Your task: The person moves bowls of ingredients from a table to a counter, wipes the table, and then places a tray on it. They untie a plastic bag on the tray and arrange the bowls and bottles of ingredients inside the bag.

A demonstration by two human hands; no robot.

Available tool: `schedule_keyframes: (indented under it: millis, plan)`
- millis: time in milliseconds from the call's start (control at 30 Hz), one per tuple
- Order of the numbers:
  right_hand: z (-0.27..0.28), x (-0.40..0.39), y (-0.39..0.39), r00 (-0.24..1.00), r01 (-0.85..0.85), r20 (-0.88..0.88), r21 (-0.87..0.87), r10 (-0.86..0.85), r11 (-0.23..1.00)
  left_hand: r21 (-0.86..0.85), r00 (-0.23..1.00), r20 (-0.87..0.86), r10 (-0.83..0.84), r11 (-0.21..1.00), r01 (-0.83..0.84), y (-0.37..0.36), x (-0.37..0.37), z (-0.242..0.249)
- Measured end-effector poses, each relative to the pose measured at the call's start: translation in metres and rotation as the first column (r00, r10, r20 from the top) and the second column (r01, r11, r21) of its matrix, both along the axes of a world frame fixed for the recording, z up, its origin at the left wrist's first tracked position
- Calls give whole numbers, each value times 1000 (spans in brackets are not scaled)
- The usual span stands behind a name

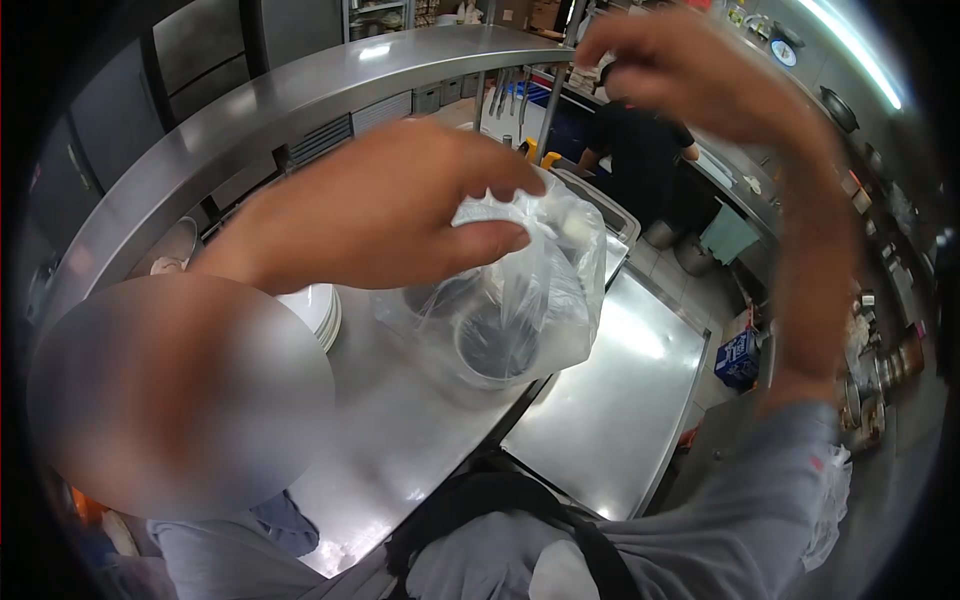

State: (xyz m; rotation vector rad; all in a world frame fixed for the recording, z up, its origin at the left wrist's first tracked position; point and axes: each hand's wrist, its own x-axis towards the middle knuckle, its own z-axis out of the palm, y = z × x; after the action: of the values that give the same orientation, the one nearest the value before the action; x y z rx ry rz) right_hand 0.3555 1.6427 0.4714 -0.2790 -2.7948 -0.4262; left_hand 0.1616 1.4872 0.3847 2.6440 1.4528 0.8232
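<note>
My left hand [390, 205] reaches over the metal counter, close to the gathered top of a clear plastic bag [560, 300]. Its thumb and fingers are apart, with crinkled plastic visible in the gap; whether they touch it is hard to make out. Inside the bag is a round, clear-walled container [495, 345] with dark contents, and a second one beside it is partly covered by my hand. My right hand [690, 75] is raised high at the upper right, away from the bag. Its fingers are loosely bent and apart, slightly blurred, with nothing visible in them.
Stacked white plates [325, 315] stand left of the bag on the steel counter [400, 430]. A lower steel surface [610, 390] adjoins it on the right. A raised metal shelf [290, 90] curves behind. Farther back, a person in black [640, 150] stands by another counter.
</note>
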Motion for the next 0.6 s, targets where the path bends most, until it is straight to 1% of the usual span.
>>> schedule_keyframes:
  millis: [67,100,133,167,200,233,267,333,367,400,467,500,533,567,600]
  plan:
    - [-70,-7,44,990,7,-132,-297,-48,955,53,996,-77,43,998,-39,22,-10,-38]
    - [-110,-14,79,989,57,-110,-361,-103,931,11,996,-45,73,997,-73,30,-14,-54]
    - [-162,-22,120,972,91,-146,-489,-184,868,-40,994,-20,104,994,-105,36,-19,-69]
    - [-218,-25,162,962,151,-155,-387,-225,909,-53,993,-24,116,992,-117,43,-25,-82]
    - [-260,-26,185,926,346,-7,-391,-378,853,-103,987,-13,163,981,-163,48,-32,-94]
    - [-299,-25,201,915,370,1,-400,-403,838,-153,978,-10,207,967,-206,56,-37,-102]
    - [-327,-23,211,904,394,10,-409,-428,823,-165,978,-22,207,964,-207,65,-42,-110]
    - [-357,-22,220,893,416,91,-538,-440,733,-360,934,119,336,892,-274,84,-45,-124]
    - [-370,-22,226,915,355,36,-545,-402,759,-377,935,108,337,885,-275,97,-46,-132]
    - [-377,-25,231,914,354,35,-559,-405,750,-393,926,131,354,876,-279,110,-46,-138]
    - [-386,-31,236,935,333,73,-524,-348,784,-419,920,145,365,865,-277,138,-41,-147]
    - [-391,-34,238,937,316,34,-504,-346,804,-431,910,155,385,855,-288,156,-36,-150]
    - [-396,-36,242,934,324,40,-515,-355,794,-446,899,168,405,844,-297,173,-30,-155]
    - [-400,-40,246,923,333,3,-503,-384,797,-457,901,166,401,841,-291,190,-24,-163]
    - [-403,-41,250,912,340,-36,-493,-409,801,-477,884,243,400,842,-250,210,-21,-173]
